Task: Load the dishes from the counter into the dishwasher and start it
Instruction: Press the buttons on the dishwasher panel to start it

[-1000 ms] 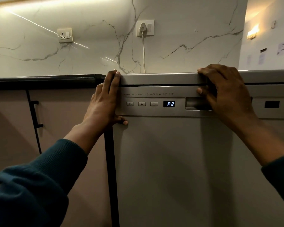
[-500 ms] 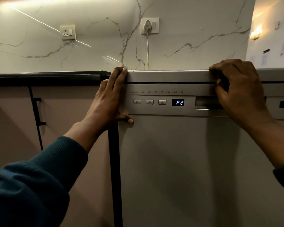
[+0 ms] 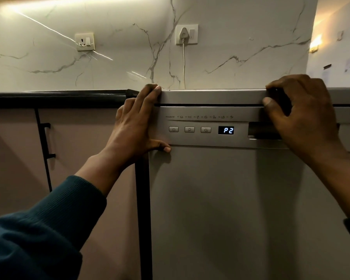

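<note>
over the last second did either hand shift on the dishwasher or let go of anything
Almost nothing changed. The left hand stays flat against the dishwasher's left edge, thumb under the control panel. The right hand keeps its fingers hooked over the top of the door; its thumb has lifted slightly. The display still reads P2, door shut.

Silver-grey dishwasher [image 3: 220,199] with a blue-white "P2" display [image 3: 226,130]; white wall [image 3: 129,37] veined grey; black-edged desk [image 3: 58,96]; dusty-pink cupboards [image 3: 14,158]; teal sleeve [image 3: 38,229].
</note>
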